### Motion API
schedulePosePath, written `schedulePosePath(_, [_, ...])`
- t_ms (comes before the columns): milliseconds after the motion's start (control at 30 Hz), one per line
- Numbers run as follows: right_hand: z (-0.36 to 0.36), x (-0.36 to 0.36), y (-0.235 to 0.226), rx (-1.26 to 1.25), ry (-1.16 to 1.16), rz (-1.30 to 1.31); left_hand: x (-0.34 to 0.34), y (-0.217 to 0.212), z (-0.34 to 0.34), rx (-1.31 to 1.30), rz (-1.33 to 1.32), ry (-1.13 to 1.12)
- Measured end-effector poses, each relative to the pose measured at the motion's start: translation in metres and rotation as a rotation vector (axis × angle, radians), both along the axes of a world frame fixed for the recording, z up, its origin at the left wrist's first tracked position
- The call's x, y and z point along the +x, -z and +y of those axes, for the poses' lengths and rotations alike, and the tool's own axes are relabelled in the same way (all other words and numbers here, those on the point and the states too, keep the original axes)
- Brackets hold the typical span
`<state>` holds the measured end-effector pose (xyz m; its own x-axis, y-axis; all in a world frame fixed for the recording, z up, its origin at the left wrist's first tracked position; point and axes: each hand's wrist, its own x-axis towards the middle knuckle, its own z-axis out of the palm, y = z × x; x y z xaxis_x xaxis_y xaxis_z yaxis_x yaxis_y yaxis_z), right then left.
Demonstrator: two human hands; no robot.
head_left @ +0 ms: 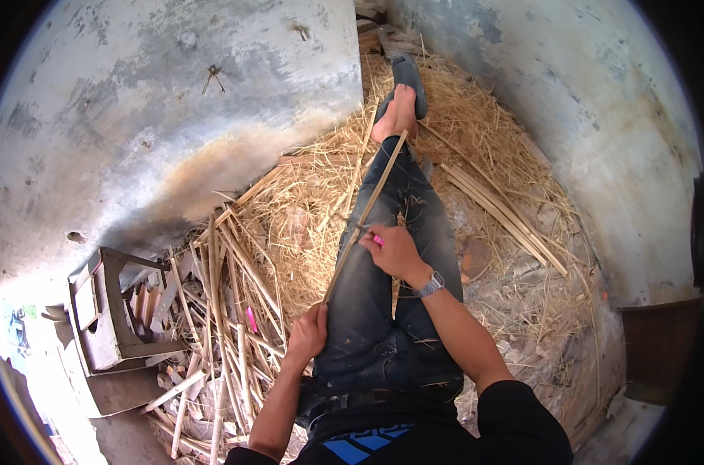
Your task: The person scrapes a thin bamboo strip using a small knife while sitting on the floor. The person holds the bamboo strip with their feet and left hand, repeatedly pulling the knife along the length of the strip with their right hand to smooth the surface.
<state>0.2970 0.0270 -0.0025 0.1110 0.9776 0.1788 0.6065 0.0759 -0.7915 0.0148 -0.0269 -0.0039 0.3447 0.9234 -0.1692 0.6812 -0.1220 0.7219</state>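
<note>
1. Nearest me, left hand (308, 333) clenches the lower end of a bamboo strip (365, 214).
2. I see right hand (393, 249) gripping a pink-handled tool (377, 239) against it.
3. Strip lies along jeans (383, 310), over straw (305, 209).

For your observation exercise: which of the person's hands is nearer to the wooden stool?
Left. The left hand grips the bamboo strip's lower end, closer to the wooden stool; the right hand holds higher up, farther away.
</note>
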Motion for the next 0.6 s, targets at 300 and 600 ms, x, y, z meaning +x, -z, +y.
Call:
schedulePosePath(300, [-0.015,-0.014,-0.02,-0.03,0.027,0.178,0.005,-0.005,0.01,-0.028,0.019,0.005])
schedulePosePath(600, [0.025,0.01,0.003,0.078,0.186,-0.091,0.006,-0.005,0.006,0.03,-0.003,0.018])
